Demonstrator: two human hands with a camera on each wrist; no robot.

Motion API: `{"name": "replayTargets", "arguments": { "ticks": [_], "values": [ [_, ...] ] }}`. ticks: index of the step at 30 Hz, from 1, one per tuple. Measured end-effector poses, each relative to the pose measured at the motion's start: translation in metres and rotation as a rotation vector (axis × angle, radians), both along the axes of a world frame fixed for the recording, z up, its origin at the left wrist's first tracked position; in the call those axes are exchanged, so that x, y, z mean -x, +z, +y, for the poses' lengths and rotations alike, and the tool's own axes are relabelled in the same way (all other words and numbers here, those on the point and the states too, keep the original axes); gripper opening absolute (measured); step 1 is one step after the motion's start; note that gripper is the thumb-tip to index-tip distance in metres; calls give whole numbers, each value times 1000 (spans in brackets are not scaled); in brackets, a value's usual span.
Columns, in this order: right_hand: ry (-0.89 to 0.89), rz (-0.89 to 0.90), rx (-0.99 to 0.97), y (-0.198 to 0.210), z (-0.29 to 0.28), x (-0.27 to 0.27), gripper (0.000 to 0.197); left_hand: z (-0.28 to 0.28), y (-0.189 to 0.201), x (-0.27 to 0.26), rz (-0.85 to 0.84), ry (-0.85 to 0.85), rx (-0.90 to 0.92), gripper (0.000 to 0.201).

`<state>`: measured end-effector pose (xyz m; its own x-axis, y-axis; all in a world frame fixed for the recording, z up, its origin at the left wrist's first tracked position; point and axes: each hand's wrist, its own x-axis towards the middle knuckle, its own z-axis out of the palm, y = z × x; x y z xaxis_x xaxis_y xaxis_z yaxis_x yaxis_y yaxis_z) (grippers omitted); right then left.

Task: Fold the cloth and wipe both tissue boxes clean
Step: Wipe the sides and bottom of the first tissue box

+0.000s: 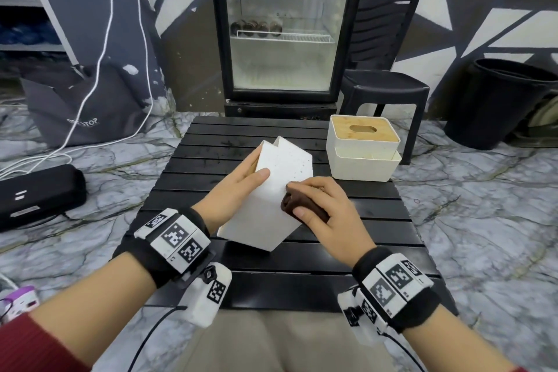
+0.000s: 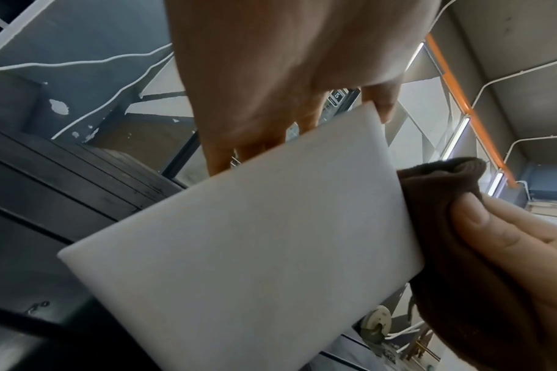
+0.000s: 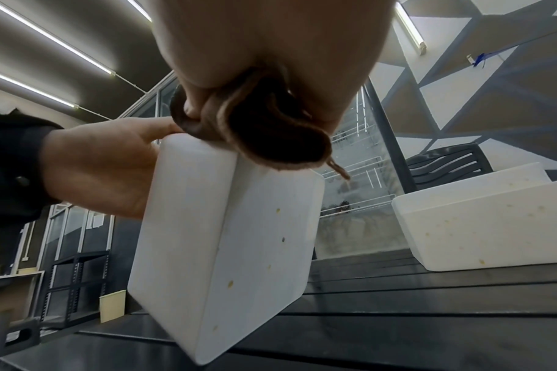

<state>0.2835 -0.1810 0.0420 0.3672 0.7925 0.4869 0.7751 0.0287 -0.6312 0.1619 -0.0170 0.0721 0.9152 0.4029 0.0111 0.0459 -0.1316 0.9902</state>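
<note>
A white tissue box is tilted up on the black slatted table, and several small spots show on its side. My left hand grips it from the left, thumb on the upper face and fingers behind. A bunched dark brown cloth is held in my right hand, which presses it against the box's right edge. The cloth also shows in the left wrist view beside the box, and in the right wrist view. A second white tissue box with a wooden lid stands at the table's far right.
A glass-door fridge stands behind the table, with a black plastic chair to its right and a black bin further right. A dark bag, white cables and a black case lie on the marble floor at left.
</note>
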Motion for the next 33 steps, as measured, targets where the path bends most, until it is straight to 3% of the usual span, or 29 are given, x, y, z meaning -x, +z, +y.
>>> {"name": "replayTargets", "arguments": {
  "ticks": [7,20,33],
  "values": [
    [17,56,4,-2,-1,-8,32,9,2,-1,84,14,-53,41],
    [-167,136,-105,-10,20,-50,29,23,7,-8,128,-152,-37,63],
    [-240,209,-56,-11,37,-75,28,27,-1,-9,84,-165,24,56]
  ]
}}
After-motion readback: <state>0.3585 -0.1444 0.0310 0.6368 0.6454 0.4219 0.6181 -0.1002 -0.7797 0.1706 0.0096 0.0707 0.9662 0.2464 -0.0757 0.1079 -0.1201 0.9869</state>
